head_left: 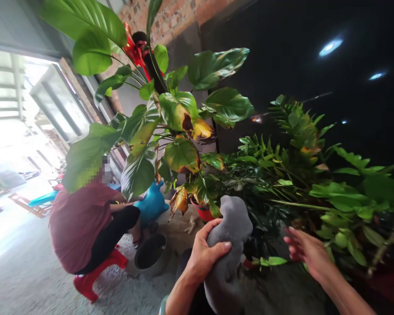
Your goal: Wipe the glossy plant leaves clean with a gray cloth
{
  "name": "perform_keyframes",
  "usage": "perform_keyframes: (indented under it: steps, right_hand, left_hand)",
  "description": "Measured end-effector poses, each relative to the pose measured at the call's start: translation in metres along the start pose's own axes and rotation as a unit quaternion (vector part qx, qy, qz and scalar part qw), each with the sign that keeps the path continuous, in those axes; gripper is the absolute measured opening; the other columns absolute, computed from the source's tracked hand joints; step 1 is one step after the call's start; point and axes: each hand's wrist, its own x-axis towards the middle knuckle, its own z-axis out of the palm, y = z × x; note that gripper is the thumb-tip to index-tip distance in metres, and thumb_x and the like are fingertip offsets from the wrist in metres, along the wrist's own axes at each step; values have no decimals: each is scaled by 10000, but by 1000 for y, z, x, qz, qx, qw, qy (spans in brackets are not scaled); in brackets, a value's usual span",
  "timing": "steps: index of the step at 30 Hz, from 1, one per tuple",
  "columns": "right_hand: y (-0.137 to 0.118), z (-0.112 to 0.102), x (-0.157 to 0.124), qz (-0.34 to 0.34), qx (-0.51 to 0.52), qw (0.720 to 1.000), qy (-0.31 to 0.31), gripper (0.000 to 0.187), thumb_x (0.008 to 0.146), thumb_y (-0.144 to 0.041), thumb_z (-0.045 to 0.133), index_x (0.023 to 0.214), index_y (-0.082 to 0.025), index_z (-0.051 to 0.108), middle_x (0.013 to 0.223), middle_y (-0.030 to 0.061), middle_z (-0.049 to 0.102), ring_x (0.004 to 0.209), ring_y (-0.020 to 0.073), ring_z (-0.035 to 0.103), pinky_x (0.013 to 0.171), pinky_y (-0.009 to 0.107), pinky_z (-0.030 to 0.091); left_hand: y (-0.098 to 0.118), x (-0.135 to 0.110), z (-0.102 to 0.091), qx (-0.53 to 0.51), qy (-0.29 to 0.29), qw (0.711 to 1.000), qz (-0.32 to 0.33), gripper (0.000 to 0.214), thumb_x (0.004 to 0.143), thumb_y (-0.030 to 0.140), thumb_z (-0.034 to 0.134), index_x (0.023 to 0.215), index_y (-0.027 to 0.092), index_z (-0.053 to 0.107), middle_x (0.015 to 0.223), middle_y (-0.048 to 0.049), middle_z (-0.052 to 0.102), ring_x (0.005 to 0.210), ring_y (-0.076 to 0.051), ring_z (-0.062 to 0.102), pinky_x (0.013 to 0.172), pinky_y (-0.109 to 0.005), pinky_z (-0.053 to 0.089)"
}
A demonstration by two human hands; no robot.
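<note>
My left hand [206,251] is wrapped around a smooth grey rounded figure [231,236], its thumb pressed across the front. The figure stands upright before me, with a bulging top and a narrower middle; its lower end runs out of the picture. I cannot make out what it depicts. To the right, my right hand [307,251] is held in the air with fingers apart and nothing in them. It is close to the green potted plants [341,236] and apart from the grey figure.
A person in a dull red shirt [82,223] sits on a red stool [100,271] at the left, beside a blue figure [151,203]. A dark round pot [151,253] stands on the concrete floor. A tall large-leaved plant [180,153] rises ahead from a red pot [202,212].
</note>
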Motion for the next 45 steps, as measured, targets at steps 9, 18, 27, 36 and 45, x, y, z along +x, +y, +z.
perform_keyframes:
  steps: [9,18,27,36,45]
  right_hand:
    - [53,39,-107,-47,-26,987,-154,662,611,-602,716,1147,-220,646,1118,99,726,1100,312,620,892,375,495]
    - [25,18,-117,12,6,986,-166,644,510,-565,793,1029,-209,654,818,78,772,799,342,714,719,415,563]
    - [19,6,-100,12,-2,996,-94,479,385,-396,879,785,-203,700,627,35,755,691,323,722,611,351,576]
    - [-28,43,-101,-89,-75,993,-4,422,370,-379,828,732,-216,685,640,54,759,639,317,711,545,342,578]
    - [-50,121,-57,-182,-88,979,-24,436,441,-396,789,819,-212,671,673,41,752,605,262,684,560,338,554]
  left_hand:
    - [-37,-32,51,-129,7,991,24,808,553,335,773,1302,202,502,1239,-109,622,1091,-308,592,925,-364,471]
    - [-43,-52,87,-238,-110,965,14,1114,449,424,830,1422,212,331,1100,-120,673,891,-296,656,764,-376,508]
    - [-41,-41,84,-127,-116,984,48,958,438,496,848,1297,224,523,1128,-112,601,995,-294,580,849,-386,469]
    - [-55,25,-6,-65,196,978,9,339,543,313,659,846,180,733,1201,-123,567,1127,-309,502,863,-368,450]
    - [-67,96,-23,-170,93,980,-38,541,545,331,685,1050,138,716,1056,-102,666,942,-234,600,798,-317,453]
